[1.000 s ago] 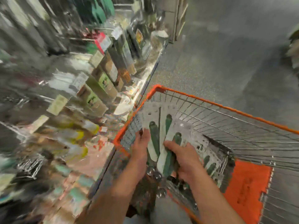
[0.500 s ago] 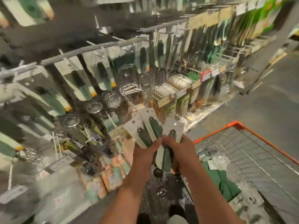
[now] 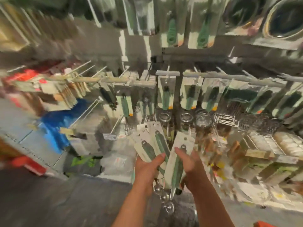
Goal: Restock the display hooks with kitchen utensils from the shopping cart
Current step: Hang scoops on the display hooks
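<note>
Left hand (image 3: 148, 167) grips 2 fanned carded utensils (image 3: 153, 145), right hand (image 3: 188, 164) curls round 1 more (image 3: 177, 163), cards tilted toward the hooks (image 3: 165, 76) at 12 o'clock, likely for hanging.

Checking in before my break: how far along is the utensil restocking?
Mid-job. Many hooks already carry carded green-handled utensils. In hand: the left hand grips several carded utensils, the right hand one more. Left: hanging these; an empty hook shows lower left.

Both forearms are bare, with no sleeves in view. The left hand (image 3: 148, 167) and right hand (image 3: 190, 167) wear no gloves. No rings or watch show at either wrist.
</note>
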`<action>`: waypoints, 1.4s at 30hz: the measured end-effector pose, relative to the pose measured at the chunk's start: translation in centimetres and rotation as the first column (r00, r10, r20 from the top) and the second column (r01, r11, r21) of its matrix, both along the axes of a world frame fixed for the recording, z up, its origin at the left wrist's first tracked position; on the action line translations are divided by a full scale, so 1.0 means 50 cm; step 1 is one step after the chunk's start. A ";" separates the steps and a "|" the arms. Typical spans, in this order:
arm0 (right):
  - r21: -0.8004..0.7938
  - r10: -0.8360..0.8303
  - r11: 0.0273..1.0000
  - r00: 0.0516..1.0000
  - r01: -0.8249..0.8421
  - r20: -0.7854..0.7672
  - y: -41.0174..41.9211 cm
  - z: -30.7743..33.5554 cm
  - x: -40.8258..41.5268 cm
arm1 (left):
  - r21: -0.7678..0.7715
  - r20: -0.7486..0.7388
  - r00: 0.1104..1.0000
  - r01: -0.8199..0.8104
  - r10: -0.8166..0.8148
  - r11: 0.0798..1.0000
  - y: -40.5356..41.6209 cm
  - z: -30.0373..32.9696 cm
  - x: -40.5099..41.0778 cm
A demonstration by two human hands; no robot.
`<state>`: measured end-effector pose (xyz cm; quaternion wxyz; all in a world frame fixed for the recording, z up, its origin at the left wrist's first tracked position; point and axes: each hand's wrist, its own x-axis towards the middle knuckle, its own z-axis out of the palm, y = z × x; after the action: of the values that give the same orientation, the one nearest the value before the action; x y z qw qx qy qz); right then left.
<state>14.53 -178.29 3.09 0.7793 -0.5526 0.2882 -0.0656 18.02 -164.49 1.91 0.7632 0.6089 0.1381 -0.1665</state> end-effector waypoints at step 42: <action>-0.364 0.223 0.913 0.972 -0.184 0.070 0.522 0.089 0.504 | 0.019 0.293 0.956 -0.024 0.017 1.000 0.609 0.097 0.410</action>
<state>39.75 -152.18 7.56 0.6840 -0.7066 0.1692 -0.0652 38.52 -134.04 6.75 0.7702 0.6337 0.0318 -0.0651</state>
